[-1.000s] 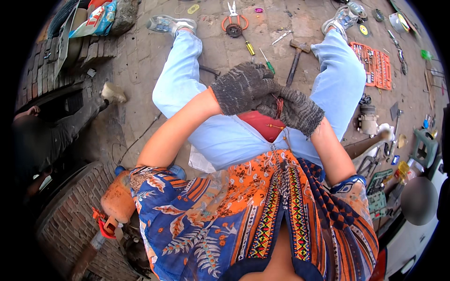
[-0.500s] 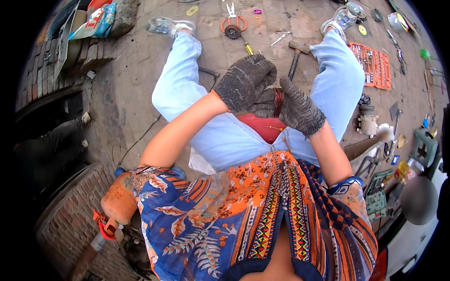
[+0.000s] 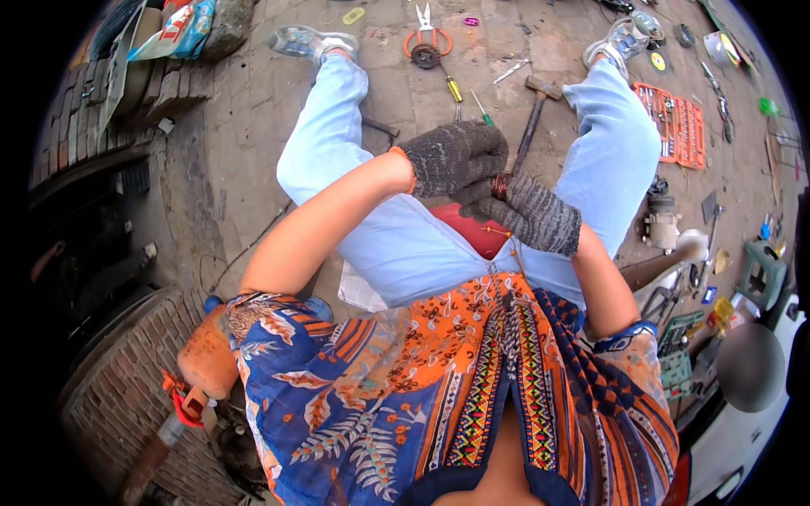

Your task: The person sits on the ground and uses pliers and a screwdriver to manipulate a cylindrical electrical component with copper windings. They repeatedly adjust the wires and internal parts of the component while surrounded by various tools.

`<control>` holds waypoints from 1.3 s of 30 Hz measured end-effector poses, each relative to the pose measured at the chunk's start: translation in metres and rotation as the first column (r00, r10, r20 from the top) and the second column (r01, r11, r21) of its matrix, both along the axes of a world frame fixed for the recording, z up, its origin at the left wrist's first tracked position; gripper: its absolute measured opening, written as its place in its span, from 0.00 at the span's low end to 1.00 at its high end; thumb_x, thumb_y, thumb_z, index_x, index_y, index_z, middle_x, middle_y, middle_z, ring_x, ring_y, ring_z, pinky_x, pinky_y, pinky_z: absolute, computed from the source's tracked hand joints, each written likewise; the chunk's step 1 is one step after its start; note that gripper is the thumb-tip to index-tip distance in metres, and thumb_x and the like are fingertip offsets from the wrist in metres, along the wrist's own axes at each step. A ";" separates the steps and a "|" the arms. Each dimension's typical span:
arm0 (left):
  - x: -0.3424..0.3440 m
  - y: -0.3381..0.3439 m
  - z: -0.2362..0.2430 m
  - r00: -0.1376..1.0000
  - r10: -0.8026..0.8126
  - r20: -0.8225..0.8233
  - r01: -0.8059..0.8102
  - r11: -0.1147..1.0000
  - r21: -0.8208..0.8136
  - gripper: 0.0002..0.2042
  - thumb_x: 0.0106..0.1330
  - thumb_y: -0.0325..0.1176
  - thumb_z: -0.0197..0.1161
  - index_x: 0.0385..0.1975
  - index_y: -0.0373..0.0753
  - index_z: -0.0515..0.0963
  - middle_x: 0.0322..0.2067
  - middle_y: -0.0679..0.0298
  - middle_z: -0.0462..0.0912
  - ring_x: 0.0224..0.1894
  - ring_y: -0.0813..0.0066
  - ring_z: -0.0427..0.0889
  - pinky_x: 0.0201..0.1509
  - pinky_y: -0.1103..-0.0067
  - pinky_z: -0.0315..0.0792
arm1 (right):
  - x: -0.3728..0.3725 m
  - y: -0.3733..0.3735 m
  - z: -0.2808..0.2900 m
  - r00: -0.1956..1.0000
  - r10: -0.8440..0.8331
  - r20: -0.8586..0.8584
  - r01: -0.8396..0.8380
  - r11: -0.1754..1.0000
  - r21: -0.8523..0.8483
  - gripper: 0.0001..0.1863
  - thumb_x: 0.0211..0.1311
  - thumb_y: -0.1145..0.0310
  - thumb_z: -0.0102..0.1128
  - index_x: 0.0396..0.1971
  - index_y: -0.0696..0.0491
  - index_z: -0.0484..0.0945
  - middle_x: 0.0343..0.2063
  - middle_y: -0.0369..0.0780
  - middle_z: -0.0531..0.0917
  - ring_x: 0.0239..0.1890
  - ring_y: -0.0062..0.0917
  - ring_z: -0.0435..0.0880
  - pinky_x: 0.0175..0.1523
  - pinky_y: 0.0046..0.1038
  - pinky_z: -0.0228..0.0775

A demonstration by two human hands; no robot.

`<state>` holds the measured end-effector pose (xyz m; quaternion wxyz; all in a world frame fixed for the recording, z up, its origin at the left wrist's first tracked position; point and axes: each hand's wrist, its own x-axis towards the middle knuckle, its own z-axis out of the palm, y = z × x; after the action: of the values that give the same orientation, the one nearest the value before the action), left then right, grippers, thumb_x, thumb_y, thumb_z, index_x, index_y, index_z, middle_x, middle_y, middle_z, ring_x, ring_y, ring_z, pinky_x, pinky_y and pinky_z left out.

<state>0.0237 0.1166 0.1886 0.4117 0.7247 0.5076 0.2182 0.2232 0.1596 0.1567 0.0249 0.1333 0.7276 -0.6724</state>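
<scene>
Both hands wear dark grey knit gloves and meet above my spread, jeans-covered legs. My left hand (image 3: 451, 160) is curled, fingertips closed at the upper end of a small reddish copper wire bundle (image 3: 500, 186). My right hand (image 3: 536, 215) grips that bundle from the right; part of it is hidden by the fingers. Beneath them shows a red surface (image 3: 479, 236) between my thighs. Just beyond lie a hammer (image 3: 533, 118), a green screwdriver (image 3: 481, 108), a yellow screwdriver (image 3: 453, 88) and orange-handled shears (image 3: 426, 38).
An orange socket case (image 3: 688, 135), a metal cylindrical part (image 3: 661, 226) and more tools lie right. An orange tank (image 3: 202, 363) stands lower left. Brick stacks (image 3: 76, 126) are upper left. Another person (image 3: 63, 261) is in shadow at left; another's limb (image 3: 645, 274) shows at right.
My hands parted slightly half a second ago and are together again, left hand lower, right fingers more folded round the bundle. The person at left has shifted back into shadow since a second ago.
</scene>
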 end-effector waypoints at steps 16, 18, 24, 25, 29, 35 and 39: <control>-0.018 0.000 0.017 0.941 -0.048 -0.335 0.200 0.878 0.435 0.13 0.56 0.38 0.60 0.39 0.40 0.75 0.39 0.58 0.75 0.47 0.56 0.71 0.53 0.64 0.65 | 0.006 0.008 0.017 0.996 -0.084 0.027 0.070 0.562 -0.824 0.27 0.66 0.58 0.48 0.53 0.67 0.67 0.48 0.52 0.76 0.51 0.35 0.77 0.57 0.32 0.67; -0.017 0.001 0.017 0.921 -0.020 -0.388 0.207 0.870 0.447 0.13 0.54 0.39 0.61 0.37 0.41 0.75 0.38 0.58 0.75 0.44 0.57 0.72 0.51 0.64 0.65 | 0.006 0.006 0.015 0.996 -0.093 0.003 0.051 0.523 -0.851 0.28 0.65 0.58 0.48 0.53 0.67 0.66 0.49 0.52 0.75 0.52 0.36 0.76 0.58 0.33 0.66; -0.006 0.001 0.019 0.895 0.022 -0.446 0.214 0.855 0.472 0.11 0.48 0.37 0.61 0.32 0.45 0.77 0.37 0.61 0.75 0.41 0.61 0.74 0.47 0.66 0.67 | 0.000 0.002 0.011 0.993 -0.115 -0.010 0.037 0.404 -0.914 0.29 0.64 0.57 0.50 0.54 0.69 0.65 0.51 0.53 0.73 0.52 0.37 0.75 0.60 0.34 0.64; -0.005 0.000 0.020 0.898 0.036 -0.440 0.208 0.843 0.495 0.10 0.48 0.37 0.60 0.31 0.46 0.77 0.37 0.62 0.75 0.41 0.61 0.74 0.47 0.66 0.67 | 0.000 0.002 0.012 0.993 -0.117 -0.003 0.043 0.392 -0.919 0.29 0.64 0.57 0.50 0.53 0.69 0.65 0.51 0.53 0.73 0.52 0.37 0.75 0.60 0.34 0.64; -0.004 0.000 0.019 0.926 0.071 -0.372 0.171 0.798 0.578 0.09 0.47 0.37 0.60 0.30 0.46 0.78 0.34 0.64 0.75 0.39 0.63 0.74 0.46 0.67 0.67 | 0.001 0.001 0.009 0.992 -0.122 -0.035 0.025 0.457 -0.889 0.29 0.64 0.56 0.51 0.53 0.67 0.66 0.52 0.52 0.73 0.52 0.36 0.76 0.58 0.34 0.66; -0.005 -0.001 -0.011 1.000 -0.007 0.012 0.001 0.876 0.483 0.07 0.54 0.37 0.59 0.31 0.44 0.79 0.35 0.63 0.78 0.42 0.63 0.74 0.48 0.66 0.67 | 0.001 0.003 0.043 0.991 -0.037 -0.127 -0.077 0.621 -0.780 0.27 0.64 0.54 0.51 0.51 0.63 0.70 0.51 0.48 0.74 0.51 0.36 0.76 0.53 0.34 0.71; 0.013 -0.021 -0.042 0.964 0.110 0.241 -0.204 0.888 0.412 0.11 0.55 0.34 0.59 0.38 0.41 0.78 0.40 0.59 0.78 0.44 0.60 0.76 0.49 0.69 0.70 | 0.004 0.007 0.054 0.952 -0.256 -0.167 0.070 0.715 -0.695 0.23 0.62 0.59 0.53 0.48 0.64 0.72 0.52 0.49 0.74 0.52 0.36 0.76 0.54 0.34 0.70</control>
<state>0.0369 0.0956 0.1470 0.2728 0.7271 0.4569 0.4337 0.2268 0.1671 0.2108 -0.0799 0.0928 0.4123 -0.9028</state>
